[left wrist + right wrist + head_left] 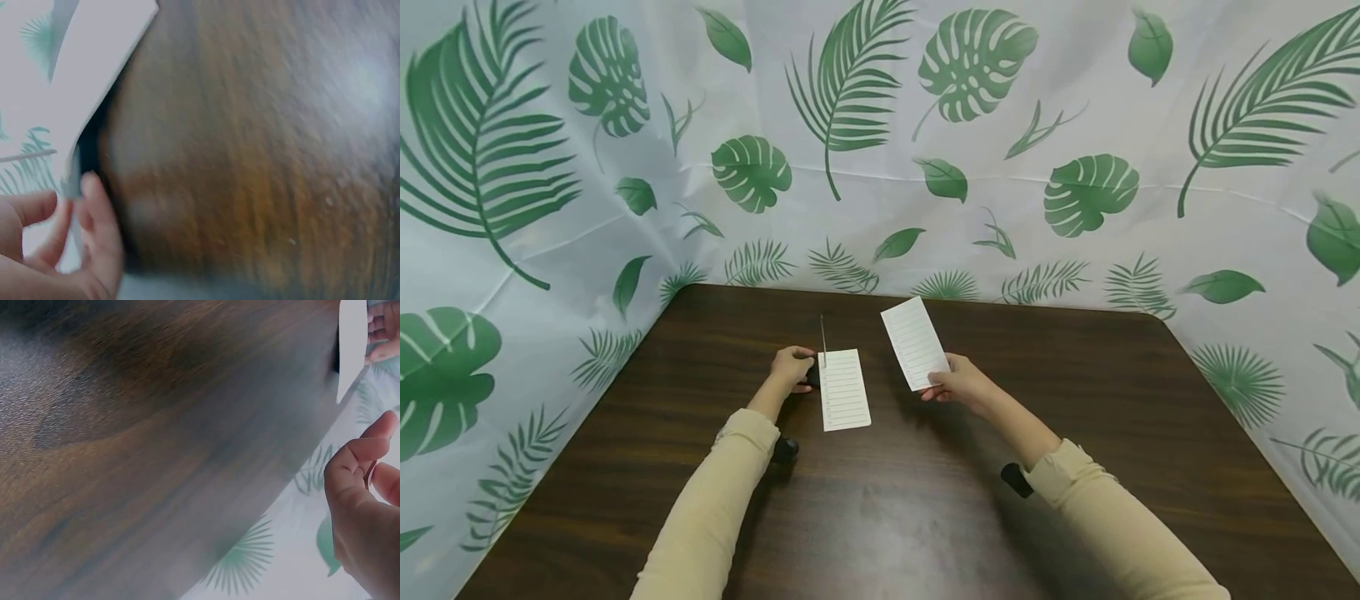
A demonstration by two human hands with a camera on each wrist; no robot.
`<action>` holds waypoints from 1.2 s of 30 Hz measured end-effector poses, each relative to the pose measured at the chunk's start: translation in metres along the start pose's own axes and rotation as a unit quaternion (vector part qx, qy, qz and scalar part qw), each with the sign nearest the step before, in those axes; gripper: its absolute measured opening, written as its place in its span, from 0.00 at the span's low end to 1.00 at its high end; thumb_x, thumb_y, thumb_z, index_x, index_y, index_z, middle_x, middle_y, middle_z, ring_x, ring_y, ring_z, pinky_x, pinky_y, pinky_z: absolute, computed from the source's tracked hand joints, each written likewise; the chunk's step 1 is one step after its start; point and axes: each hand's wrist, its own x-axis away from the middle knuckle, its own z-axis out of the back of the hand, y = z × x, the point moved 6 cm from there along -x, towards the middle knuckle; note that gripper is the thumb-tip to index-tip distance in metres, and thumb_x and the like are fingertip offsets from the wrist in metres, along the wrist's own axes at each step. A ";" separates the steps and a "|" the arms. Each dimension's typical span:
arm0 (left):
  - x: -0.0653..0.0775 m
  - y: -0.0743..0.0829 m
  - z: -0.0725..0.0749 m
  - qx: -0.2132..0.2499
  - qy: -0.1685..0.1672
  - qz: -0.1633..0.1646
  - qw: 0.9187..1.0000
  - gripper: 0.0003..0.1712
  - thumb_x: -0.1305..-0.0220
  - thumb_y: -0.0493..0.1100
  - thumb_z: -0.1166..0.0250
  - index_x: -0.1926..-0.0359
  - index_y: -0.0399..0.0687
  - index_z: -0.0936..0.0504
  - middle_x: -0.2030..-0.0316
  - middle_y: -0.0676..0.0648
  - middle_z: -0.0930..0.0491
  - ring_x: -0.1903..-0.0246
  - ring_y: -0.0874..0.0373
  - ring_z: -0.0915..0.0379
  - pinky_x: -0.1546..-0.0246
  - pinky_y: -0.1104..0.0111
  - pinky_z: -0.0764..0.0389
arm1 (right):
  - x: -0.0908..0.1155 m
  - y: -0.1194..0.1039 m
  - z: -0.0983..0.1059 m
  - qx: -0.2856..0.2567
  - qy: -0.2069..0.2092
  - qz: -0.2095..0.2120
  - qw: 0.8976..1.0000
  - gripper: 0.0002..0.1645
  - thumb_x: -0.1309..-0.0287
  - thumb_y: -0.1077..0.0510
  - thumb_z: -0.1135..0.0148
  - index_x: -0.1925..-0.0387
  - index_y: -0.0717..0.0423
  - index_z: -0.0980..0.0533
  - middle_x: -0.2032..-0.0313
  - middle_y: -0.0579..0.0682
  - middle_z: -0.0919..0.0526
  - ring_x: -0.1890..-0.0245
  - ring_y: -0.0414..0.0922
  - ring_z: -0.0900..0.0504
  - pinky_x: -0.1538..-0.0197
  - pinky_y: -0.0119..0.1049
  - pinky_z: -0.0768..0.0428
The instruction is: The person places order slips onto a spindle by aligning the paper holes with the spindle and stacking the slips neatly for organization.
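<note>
A paper spike (823, 337) with a thin upright metal rod and a black base (812, 374) stands left of centre on the table. Lined white slips (846, 392) lie over the base, and the rod rises through their upper left corner. My left hand (792, 369) grips the base at its left side, thumb and fingers at its edge. In my right hand (957, 383) a lined slip (913, 343) is pinched by its lower right corner, tilted above the table. The left wrist view shows the slips (103, 56) jutting beyond my left fingertips.
The dark wood-grain table (910, 500) ends at a rounded back edge, close to a white curtain (880, 200) printed with green leaves. Dark wrist devices (1017, 481) show beneath the sleeves.
</note>
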 end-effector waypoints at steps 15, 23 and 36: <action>0.029 0.039 0.017 -0.007 0.021 -0.077 0.997 0.17 0.33 0.42 0.45 0.47 0.38 0.24 0.62 0.46 0.29 0.75 0.61 0.34 0.80 0.78 0.19 | 0.013 -0.020 -0.013 -0.015 0.023 0.041 0.999 0.20 0.36 0.70 0.57 0.43 0.76 0.39 0.69 0.53 0.18 0.79 0.35 0.19 0.73 0.26 0.24; 0.053 0.055 0.016 -0.002 0.002 -0.132 0.991 0.23 0.36 0.49 0.39 0.46 0.40 0.27 0.65 0.47 0.27 0.71 0.57 0.29 0.70 0.68 0.14 | 0.023 -0.026 -0.021 -0.026 0.012 0.058 0.998 0.20 0.35 0.69 0.57 0.43 0.75 0.38 0.69 0.51 0.19 0.77 0.36 0.19 0.71 0.26 0.22; 0.076 0.078 -0.026 0.071 -0.102 -0.172 0.977 0.23 0.32 0.49 0.44 0.46 0.33 0.24 0.56 0.34 0.19 0.65 0.54 0.21 0.67 0.68 0.14 | 0.036 -0.034 -0.038 -0.056 -0.010 0.067 0.996 0.18 0.35 0.69 0.56 0.45 0.74 0.37 0.73 0.46 0.20 0.78 0.36 0.19 0.72 0.24 0.24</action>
